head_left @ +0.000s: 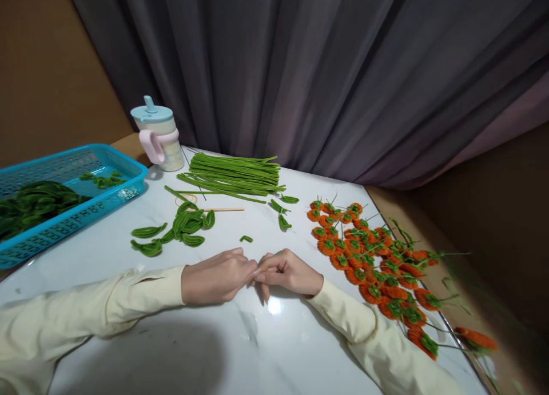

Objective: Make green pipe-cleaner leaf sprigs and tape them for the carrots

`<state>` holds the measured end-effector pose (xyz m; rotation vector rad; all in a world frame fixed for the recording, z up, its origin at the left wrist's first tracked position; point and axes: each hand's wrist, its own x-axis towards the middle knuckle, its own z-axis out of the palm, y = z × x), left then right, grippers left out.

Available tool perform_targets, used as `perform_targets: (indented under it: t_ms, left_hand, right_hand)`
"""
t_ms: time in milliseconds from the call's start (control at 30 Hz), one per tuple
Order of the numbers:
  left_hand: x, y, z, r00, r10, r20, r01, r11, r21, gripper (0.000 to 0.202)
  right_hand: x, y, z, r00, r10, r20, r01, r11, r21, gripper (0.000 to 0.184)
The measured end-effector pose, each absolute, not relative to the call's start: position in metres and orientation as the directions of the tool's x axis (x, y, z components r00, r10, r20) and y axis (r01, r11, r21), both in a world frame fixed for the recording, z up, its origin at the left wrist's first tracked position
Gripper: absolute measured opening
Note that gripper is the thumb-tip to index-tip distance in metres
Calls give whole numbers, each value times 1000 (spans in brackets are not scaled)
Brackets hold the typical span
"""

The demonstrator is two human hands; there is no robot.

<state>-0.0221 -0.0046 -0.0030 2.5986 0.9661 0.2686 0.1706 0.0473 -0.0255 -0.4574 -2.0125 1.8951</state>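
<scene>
Green leaves (191, 226) lie left of centre; mid-frame, the left hand (221, 278) and right hand (294, 274) meet, fingers pinched together; I cannot tell whether they hold anything.

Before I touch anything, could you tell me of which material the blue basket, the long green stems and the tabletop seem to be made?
Blue basket: probably moulded plastic, smooth, slightly glossy; regular perforations and even colour suggest it.
Long green stems: matte, soft-looking fibre, likely chenille; any wire core is hidden.
Tabletop: glossy, white, grey-veined; it mirrors a light, but stone or imitation I cannot tell.
</scene>
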Motion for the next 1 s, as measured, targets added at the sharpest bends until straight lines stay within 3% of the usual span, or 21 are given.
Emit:
perform_targets:
  t_ms: [100,200,367,567,733,1000]
  left_hand:
    - [-22,-6,-5,818,570,78,537,-805,253,23]
    - [-23,-8,-4,869,484,107,448,-859,247,22]
    - [-21,-11,-2,892,444,83,375,-831,410,26]
    - [-13,-7,-1,888,454,78,281,-669,688,26]
    - [-10,-5,-2,903,425,64,217,-580,785,22]
    - [-7,0,3,925,357,-134,245,-286,927,28]
  right_hand:
    - [170,47,-20,-904,423,57,23,182,-983,36]
    - [169,45,-17,-928,366,76,21,254,-967,40]
    - [169,45,-17,-971,230,70,-6,270,-963,43]
    - [171,48,-21,-984,169,55,-12,247,-969,48]
    - [174,51,-22,-996,92,17,-1,170,-985,51]
    - [174,52,-23,-998,4,57,-56,140,-989,56]
